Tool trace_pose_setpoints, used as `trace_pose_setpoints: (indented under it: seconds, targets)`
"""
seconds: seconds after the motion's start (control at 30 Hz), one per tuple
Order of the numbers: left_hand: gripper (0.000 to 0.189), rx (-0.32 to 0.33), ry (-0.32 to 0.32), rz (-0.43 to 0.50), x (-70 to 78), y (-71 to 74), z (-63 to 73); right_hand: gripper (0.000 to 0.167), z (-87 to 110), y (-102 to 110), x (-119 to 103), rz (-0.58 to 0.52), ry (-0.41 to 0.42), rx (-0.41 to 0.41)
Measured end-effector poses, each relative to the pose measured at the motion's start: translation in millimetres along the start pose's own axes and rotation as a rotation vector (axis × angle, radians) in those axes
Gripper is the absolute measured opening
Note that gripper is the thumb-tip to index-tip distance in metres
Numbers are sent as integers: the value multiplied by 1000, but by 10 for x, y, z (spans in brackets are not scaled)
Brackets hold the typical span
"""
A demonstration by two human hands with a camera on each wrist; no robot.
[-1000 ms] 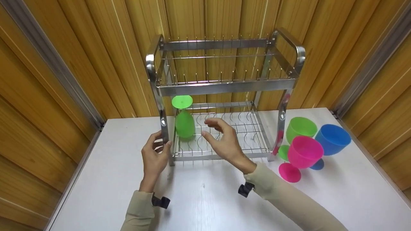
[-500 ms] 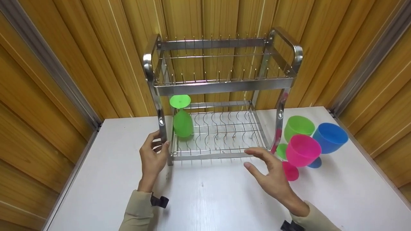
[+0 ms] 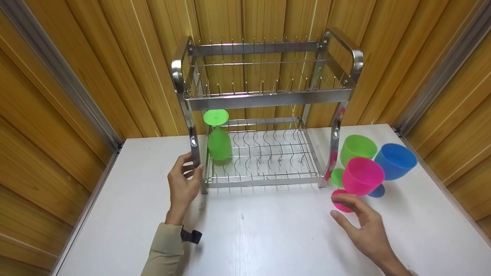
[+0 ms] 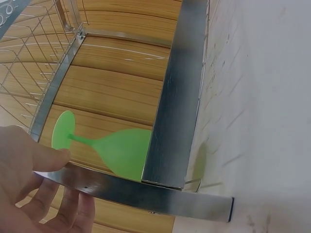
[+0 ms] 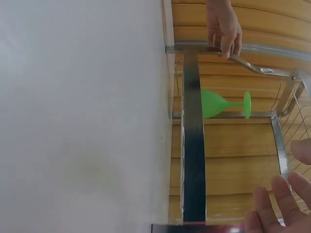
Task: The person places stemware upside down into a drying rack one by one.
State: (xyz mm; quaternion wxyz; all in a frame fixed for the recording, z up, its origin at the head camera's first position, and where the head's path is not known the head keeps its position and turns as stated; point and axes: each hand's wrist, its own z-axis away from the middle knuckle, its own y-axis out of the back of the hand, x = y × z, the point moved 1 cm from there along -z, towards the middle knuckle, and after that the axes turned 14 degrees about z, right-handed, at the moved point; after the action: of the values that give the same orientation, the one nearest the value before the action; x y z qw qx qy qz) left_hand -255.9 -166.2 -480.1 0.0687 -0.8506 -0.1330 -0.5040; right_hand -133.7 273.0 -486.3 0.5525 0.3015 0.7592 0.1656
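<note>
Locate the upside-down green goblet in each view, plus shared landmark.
Head: goblet left of centre, inside the metal rack.
Left wrist: goblet left of centre, base leftward.
Right wrist: goblet right of centre, base rightward.
Shared landmark: left hand gripping the rack's left front leg.

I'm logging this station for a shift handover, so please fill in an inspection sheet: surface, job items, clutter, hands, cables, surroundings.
Surface: white table, a few small marks.
Job items: metal rack standing; inverted green goblet at the left of its lower tier; upright green goblet, pink goblet and blue goblet right of the rack.
Clutter: nothing seen.
Hands: left hand grips the rack's left front leg; right hand holds nothing, near the pink goblet.
Cables: nothing seen.
Surroundings: wood-grain walls.
</note>
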Motion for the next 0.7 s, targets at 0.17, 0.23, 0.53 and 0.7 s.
trace_pose_setpoints:
  seconds: [0.17, 0.23, 0.53, 0.7]
  targets:
    - [40, -4, 9, 5, -17, 5, 0, 43, 104, 203, 307, 34, -73, 18]
    - [40, -4, 10, 1, -15, 8, 0, 41, 125, 260, 434, 41, -94, 29]
    - [40, -12, 3, -1, -8, 28, 12, 43, 55, 405, 855, 27, -200, 105]
    - [39, -17, -8, 5, -7, 15, 9, 48, -40, 411, 942, -30, -241, 108]
